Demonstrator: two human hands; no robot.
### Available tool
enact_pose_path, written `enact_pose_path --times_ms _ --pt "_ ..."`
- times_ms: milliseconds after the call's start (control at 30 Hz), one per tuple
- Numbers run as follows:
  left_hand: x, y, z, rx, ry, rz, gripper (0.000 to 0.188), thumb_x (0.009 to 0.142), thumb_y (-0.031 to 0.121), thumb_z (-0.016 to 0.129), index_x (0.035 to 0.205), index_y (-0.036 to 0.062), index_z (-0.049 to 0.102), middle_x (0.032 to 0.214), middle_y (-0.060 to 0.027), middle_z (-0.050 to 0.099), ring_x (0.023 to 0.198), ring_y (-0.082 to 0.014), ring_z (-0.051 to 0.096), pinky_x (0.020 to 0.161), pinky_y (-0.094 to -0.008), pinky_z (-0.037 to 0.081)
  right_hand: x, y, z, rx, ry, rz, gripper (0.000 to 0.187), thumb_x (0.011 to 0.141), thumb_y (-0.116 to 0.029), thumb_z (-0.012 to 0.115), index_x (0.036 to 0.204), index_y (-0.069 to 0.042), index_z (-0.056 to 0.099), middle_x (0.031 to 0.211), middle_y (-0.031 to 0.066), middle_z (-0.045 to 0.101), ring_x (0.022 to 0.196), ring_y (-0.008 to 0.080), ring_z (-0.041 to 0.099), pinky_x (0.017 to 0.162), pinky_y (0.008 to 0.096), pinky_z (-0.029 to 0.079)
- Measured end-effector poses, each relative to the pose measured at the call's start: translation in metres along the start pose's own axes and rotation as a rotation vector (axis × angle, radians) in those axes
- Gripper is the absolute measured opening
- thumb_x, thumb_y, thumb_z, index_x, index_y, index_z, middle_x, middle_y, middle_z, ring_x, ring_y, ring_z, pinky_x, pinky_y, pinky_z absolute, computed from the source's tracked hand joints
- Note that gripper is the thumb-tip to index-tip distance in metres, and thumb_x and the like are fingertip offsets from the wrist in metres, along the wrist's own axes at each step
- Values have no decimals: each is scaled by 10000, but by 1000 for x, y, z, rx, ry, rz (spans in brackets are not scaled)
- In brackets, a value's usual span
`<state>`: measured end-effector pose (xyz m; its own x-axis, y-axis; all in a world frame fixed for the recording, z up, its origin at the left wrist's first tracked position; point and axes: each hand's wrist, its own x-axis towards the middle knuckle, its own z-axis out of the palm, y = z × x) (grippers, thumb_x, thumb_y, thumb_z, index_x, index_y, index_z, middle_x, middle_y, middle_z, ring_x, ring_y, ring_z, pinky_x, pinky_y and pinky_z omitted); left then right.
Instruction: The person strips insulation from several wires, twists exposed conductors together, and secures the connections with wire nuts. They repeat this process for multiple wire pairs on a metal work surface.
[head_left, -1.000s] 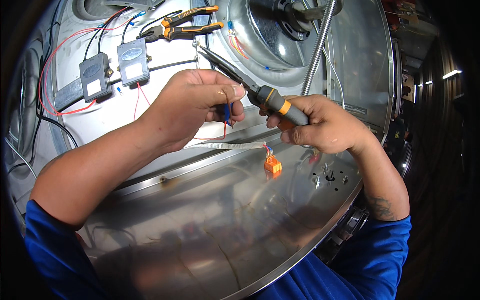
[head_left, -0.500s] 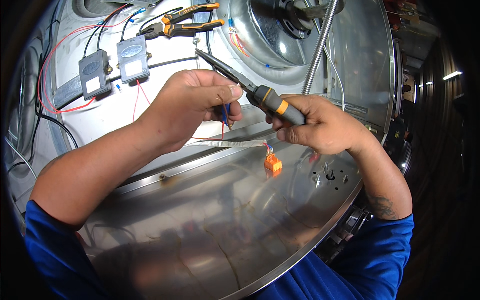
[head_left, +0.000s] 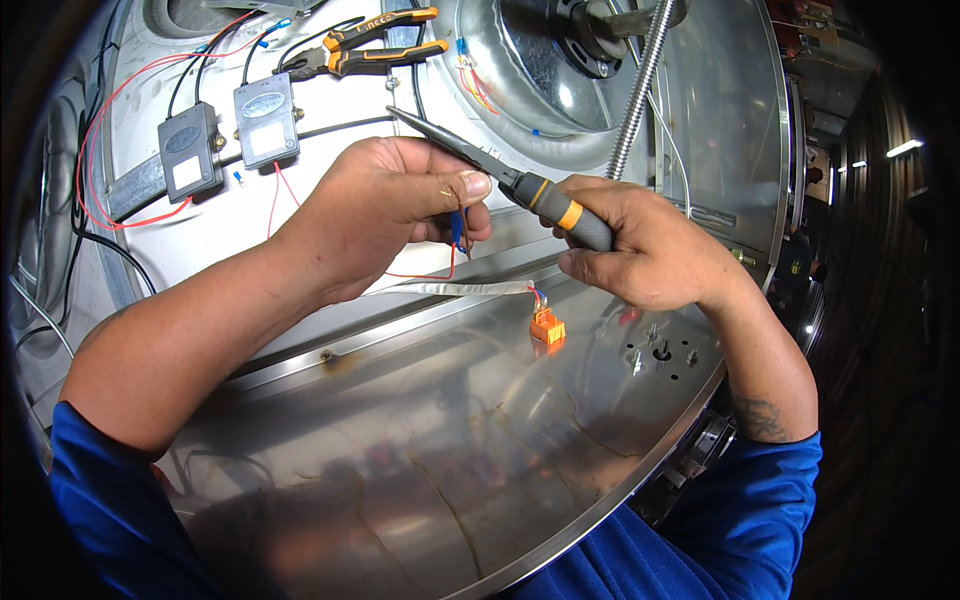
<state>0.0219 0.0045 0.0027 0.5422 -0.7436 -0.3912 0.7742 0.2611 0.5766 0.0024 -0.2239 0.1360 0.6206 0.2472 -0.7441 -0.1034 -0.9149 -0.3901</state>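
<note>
My left hand (head_left: 400, 195) is closed, thumb against fingers, on thin wires. A brown wire (head_left: 464, 215) with a bare-looking end sticks out by the thumb, and a blue piece (head_left: 459, 228), either a terminal or wire, shows below the fingers. A red wire (head_left: 430, 276) runs down from there. My right hand (head_left: 650, 245) wraps the grey-and-orange handles of long-nose pliers (head_left: 500, 172). Their dark jaws point up and left, passing right beside my left thumb. Whether the jaws grip a wire there is hidden.
An orange connector (head_left: 547, 326) on a white sleeved cable lies on the metal panel (head_left: 400, 430) nearest me. Two grey boxes (head_left: 266, 120) with wires sit at the far left. Orange-handled pliers (head_left: 385, 45) lie beyond my hands, beside a round metal housing (head_left: 530, 80).
The long-nose pliers have turned slightly in my right hand, and their jaws look narrower. The brown and blue pieces under my left fingers have shifted a little to the right.
</note>
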Motion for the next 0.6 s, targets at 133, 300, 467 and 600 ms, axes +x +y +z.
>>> enact_pose_path --times_ms 133,300,467,600 --pt "-2 -2 -1 12 1 -9 253 944 195 715 1005 -48 675 901 -143 712 834 -205 685 790 -326 547 0 0 0 -61 -33 11 260 840 -49 710 1083 7 634 967 95 640 923 263 620 854 361 496" --pt "-4 -5 -2 -82 7 17 198 957 168 683 1022 -19 691 907 -132 716 868 -211 688 844 -361 545 3 9 3 248 -31 30 246 877 -191 737 1011 -3 650 884 110 667 843 229 645 781 365 502" --pt "-4 -3 -4 -85 -12 33 195 955 149 667 1067 -11 671 936 -139 715 893 -220 687 862 -373 545 3 16 3 373 -76 54 270 875 -180 742 1096 -34 689 964 71 727 917 168 657 855 319 516" --pt "-2 -2 -4 -64 7 40 189 953 147 670 1054 -12 677 921 -137 715 883 -224 690 854 -370 549 2 17 1 347 -65 14 278 870 -175 747 1104 -35 692 968 79 730 913 169 658 855 324 517"
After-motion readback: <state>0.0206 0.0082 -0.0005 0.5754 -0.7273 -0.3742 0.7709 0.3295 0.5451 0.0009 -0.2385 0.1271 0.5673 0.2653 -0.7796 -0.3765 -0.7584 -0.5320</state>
